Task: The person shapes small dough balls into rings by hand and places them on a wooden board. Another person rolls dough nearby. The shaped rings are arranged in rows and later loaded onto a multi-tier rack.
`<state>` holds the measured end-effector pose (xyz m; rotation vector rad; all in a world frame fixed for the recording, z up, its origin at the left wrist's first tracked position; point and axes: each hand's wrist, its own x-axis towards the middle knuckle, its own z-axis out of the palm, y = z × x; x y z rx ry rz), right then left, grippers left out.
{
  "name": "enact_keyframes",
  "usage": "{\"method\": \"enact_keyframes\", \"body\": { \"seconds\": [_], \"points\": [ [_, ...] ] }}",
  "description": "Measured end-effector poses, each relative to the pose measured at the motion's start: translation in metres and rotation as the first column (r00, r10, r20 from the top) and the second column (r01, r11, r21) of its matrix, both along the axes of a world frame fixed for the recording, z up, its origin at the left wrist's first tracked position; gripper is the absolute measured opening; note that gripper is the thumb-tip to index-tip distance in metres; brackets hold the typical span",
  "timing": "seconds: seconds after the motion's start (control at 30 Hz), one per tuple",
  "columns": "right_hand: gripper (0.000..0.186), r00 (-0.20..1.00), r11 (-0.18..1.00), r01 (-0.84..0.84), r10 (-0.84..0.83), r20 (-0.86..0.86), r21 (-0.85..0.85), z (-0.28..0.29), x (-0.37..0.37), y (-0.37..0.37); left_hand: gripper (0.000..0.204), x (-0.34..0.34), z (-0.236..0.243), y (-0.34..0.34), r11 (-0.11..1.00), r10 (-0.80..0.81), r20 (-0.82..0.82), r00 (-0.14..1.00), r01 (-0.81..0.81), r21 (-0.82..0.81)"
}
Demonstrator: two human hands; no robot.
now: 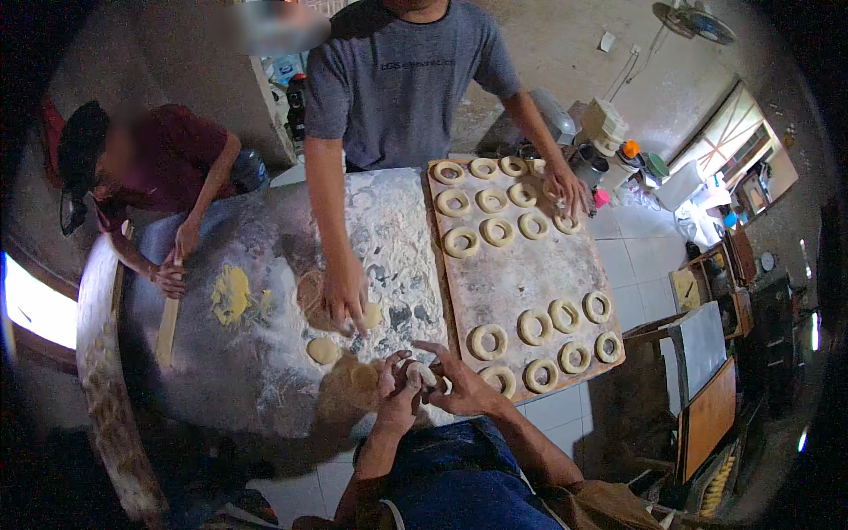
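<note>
A small pale piece of dough [423, 374] is held between my hands above the near edge of the floured table. My left hand [398, 399] curls around its left side, thumb against it. My right hand [461, 387] is at its right side, index finger stretched out over the dough and thumb below; its other fingers are partly hidden. Left of my hands, a flattened round of dough [324, 351] lies on the table. Across from me, a co-worker's hand [346, 296] reaches down to another dough piece [373, 314].
To the right, a wooden board [530, 269] carries rows of dough rings [496, 232]; the co-worker's other hand [566, 187] is at its far edge. White flour [389, 212] covers part of the metal table [203, 353]. At left, a second person grips a wooden stick [168, 327] near yellow crumbs [231, 296].
</note>
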<state>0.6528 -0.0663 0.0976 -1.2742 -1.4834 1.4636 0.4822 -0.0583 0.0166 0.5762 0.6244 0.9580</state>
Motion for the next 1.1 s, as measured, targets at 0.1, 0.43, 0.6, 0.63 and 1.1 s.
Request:
{"method": "enact_keyframes", "body": {
  "seconds": [0.1, 0.43, 0.6, 0.63, 1.1],
  "points": [
    [0.061, 0.952, 0.984, 0.05, -0.098, -0.291, -0.169, 0.014, 0.009, -0.001, 0.058, 0.001, 0.024, 0.009, 0.992, -0.102, 0.261, 0.96, 0.116, -0.039],
    [0.056, 0.877, 0.896, 0.442, -0.441, -0.189, -0.04, -0.018, 0.023, -0.003, 0.028, 0.068, 0.01, 0.02, 0.953, 0.241, -0.317, 0.917, -0.161, 0.257],
    [0.068, 0.858, 0.876, 0.482, -0.476, 0.191, 0.015, -0.033, 0.038, 0.004, 0.028, 0.114, 0.019, 0.015, 0.887, 0.4, -0.417, 0.816, -0.23, 0.401],
    [0.071, 0.855, 0.859, 0.511, -0.512, 0.08, 0.037, -0.033, 0.041, 0.001, 0.027, 0.126, 0.02, 0.009, 0.908, 0.418, -0.167, 0.893, -0.405, 0.111],
    [0.061, 0.938, 0.979, 0.18, -0.199, 0.284, 0.091, -0.042, 0.147, -0.02, 0.043, 0.175, -0.06, 0.003, 0.886, 0.331, -0.516, 0.79, -0.072, 0.458]
  ]
}}
